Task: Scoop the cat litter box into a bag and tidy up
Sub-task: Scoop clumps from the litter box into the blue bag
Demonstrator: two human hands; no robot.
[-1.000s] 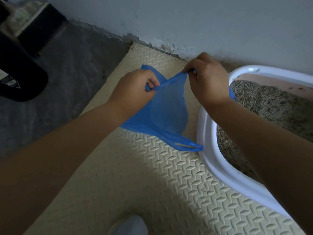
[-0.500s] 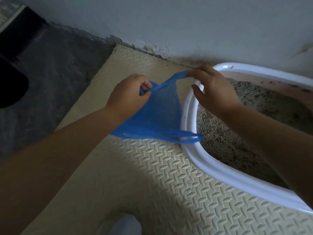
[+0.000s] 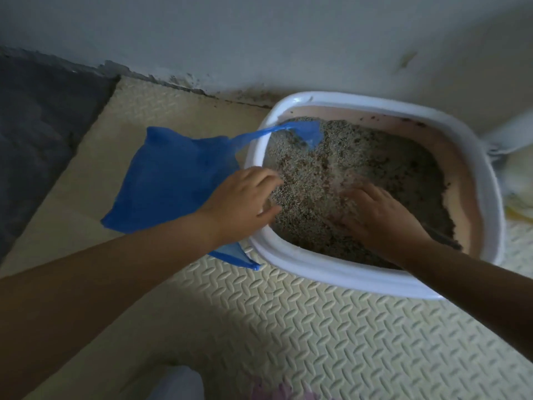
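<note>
A white-rimmed litter box (image 3: 331, 274) full of grey litter (image 3: 375, 157) stands against the wall. A blue plastic bag (image 3: 167, 183) lies on the mat to the box's left, with one handle draped over the rim onto the litter. My left hand (image 3: 242, 203) hovers over the box's left rim and the bag's edge, fingers loosely spread, gripping nothing. My right hand (image 3: 380, 217) is down on the litter with blurred, spread fingers. A dark thin object (image 3: 441, 236) lies in the litter just right of that hand; what it is I cannot tell.
The box stands on a cream foam mat (image 3: 317, 342) with a raised pattern. Dark grey floor (image 3: 37, 125) lies to the left of the mat. A white object (image 3: 516, 134) and something pale yellow sit at the box's right side.
Both hands have let go of the bag, which now lies on the mat with a handle over the rim. Both hands moved right, the right one down onto the litter.
</note>
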